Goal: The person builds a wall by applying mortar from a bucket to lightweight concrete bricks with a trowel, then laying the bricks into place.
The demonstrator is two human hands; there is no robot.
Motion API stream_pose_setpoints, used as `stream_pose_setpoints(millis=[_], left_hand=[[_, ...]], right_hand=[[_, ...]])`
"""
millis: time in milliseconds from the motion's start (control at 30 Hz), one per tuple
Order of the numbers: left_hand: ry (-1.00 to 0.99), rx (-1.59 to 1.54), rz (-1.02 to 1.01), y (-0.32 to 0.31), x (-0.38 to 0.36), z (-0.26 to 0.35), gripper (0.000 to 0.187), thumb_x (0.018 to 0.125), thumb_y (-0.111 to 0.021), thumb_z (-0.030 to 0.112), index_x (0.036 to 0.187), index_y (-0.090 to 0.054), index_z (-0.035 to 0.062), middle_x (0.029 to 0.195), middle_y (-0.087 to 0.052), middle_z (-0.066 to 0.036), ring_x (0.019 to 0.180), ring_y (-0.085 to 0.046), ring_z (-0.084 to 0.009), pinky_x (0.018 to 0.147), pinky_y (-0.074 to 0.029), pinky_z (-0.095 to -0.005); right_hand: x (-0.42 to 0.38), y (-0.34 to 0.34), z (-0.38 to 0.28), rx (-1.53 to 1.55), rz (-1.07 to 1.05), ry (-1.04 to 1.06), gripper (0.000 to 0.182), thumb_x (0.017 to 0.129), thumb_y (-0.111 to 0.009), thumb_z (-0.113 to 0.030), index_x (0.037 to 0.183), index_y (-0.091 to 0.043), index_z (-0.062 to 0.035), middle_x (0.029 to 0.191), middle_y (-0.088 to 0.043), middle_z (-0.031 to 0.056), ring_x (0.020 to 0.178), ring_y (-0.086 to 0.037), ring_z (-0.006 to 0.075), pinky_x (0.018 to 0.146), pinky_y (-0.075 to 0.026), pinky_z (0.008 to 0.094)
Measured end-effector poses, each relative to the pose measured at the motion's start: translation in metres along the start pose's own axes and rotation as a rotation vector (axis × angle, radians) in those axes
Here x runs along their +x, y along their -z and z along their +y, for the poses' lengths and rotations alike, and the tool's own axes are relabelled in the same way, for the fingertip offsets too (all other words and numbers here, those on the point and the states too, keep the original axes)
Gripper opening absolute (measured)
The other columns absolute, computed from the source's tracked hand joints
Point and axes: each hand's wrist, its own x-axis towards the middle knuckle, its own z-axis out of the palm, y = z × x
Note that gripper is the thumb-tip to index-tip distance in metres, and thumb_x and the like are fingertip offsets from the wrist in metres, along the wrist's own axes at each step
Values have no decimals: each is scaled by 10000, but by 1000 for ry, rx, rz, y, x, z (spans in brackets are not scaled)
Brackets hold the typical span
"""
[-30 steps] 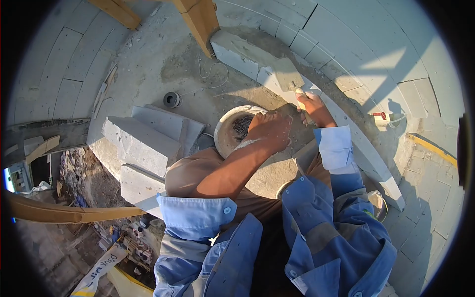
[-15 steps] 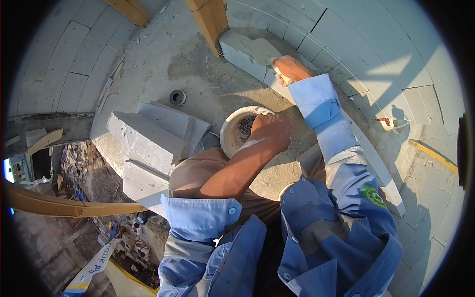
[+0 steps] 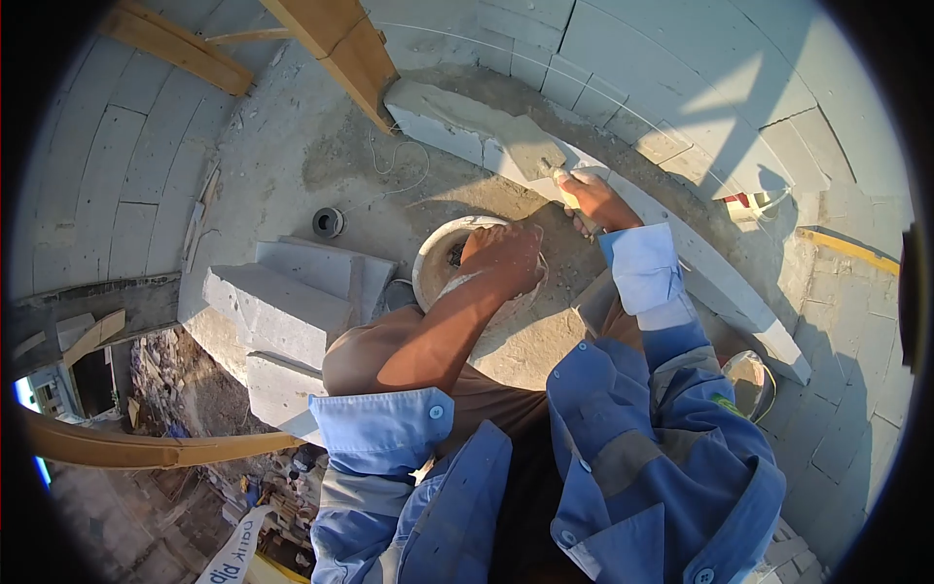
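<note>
My right hand [image 3: 601,202] is closed around the pale handle of a trowel [image 3: 533,148]. Its flat blade lies over the top of a low row of pale blocks [image 3: 705,268], where grey mortar is spread at the far end. Closer to me, my left hand [image 3: 503,255] is curled over the near right side of a mortar-stained bucket [image 3: 425,265], apparently gripping its rim; the fingertips are partly hidden. Dark residue shows inside the bucket, and its lower part is behind my forearm.
Loose pale blocks [image 3: 277,307] are stacked at left, beside a drop to rubble below. A spool [image 3: 328,223] trails string across the floor. Wooden posts [image 3: 345,63] stand ahead. Another bucket [image 3: 747,382] sits by my right arm, and a yellow bar [image 3: 848,250] lies farther right.
My view has shifted. My right hand has drawn back toward me, so the trowel blade now shows over the blocks. My left hand stays at the bucket.
</note>
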Motion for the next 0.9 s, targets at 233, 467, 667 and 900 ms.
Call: stream_pose_setpoints(millis=[233, 467, 667, 900], left_hand=[[-71, -30, 54, -9, 2, -4, 475, 859, -638, 313, 1241, -541, 47, 1219, -590, -213, 1175, -570, -351, 986, -437, -478], [-6, 72, -24, 15, 0, 13, 582, 838, -663, 374, 1326, -529, 87, 1263, -598, -196, 1224, -539, -326, 1029, -413, -438], [-231, 84, 7, 2, 15, 16, 589, 815, -705, 318, 1295, -539, 20, 1245, -607, -217, 1171, -580, -352, 981, -452, -441], [-92, 103, -149, -8, 31, 31, 605, 822, -708, 318, 1310, -526, 11, 1238, -614, -229, 1158, -605, -327, 962, -471, -410]], right_hand=[[-61, 15, 53, 167, 119, -63, 350, 958, -548, -343, 1090, -567, -19, 663, -554, 77, 441, -542, 171, 372, -394, 336], [-168, 62, 143, -2, 485, 12, 427, 918, -603, -363, 1138, -585, 2, 799, -644, 140, 614, -631, 241, 553, -473, 341], [-298, 64, 203, -140, 1202, -173, 430, 910, -609, -367, 1110, -569, 11, 966, -653, 260, 925, -623, 445, 806, -472, 474], [-373, 103, 333, -129, 1457, -855, 375, 876, -617, -326, 997, -643, 28, 946, -652, 293, 934, -634, 445, 783, -491, 471]])
